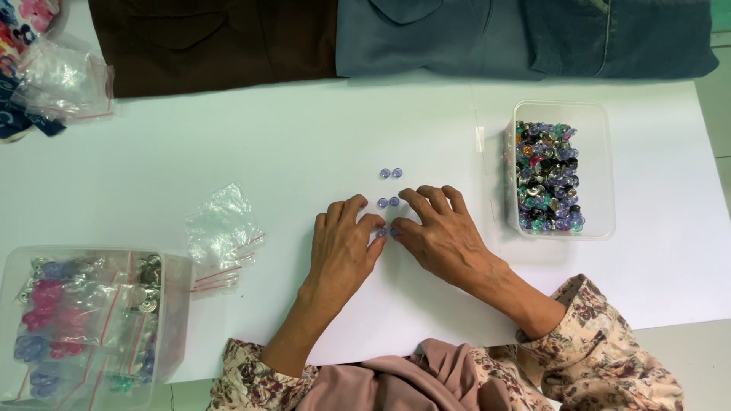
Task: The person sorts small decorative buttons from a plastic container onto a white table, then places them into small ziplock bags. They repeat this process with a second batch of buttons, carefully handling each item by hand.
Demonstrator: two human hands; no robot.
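Head view, looking down on a white table (228, 144). The left hand (344, 247) and right hand (439, 232) lie palm-down side by side, fingers loosely spread, closed on nothing. Their fingertips meet at the nearest pair of small round translucent purple buttons (387, 230), each apparently pressed by one fingertip, though the contact is partly hidden. A second pair of purple buttons (388, 202) lies just beyond, between the hands, and a third pair (391, 173) farther out. Right of the hands stands a clear rectangular plastic tub (601, 171) of mixed coloured buttons. Left lie an empty clear zip bag (221, 224) and a clear box of bagged buttons (84, 320).
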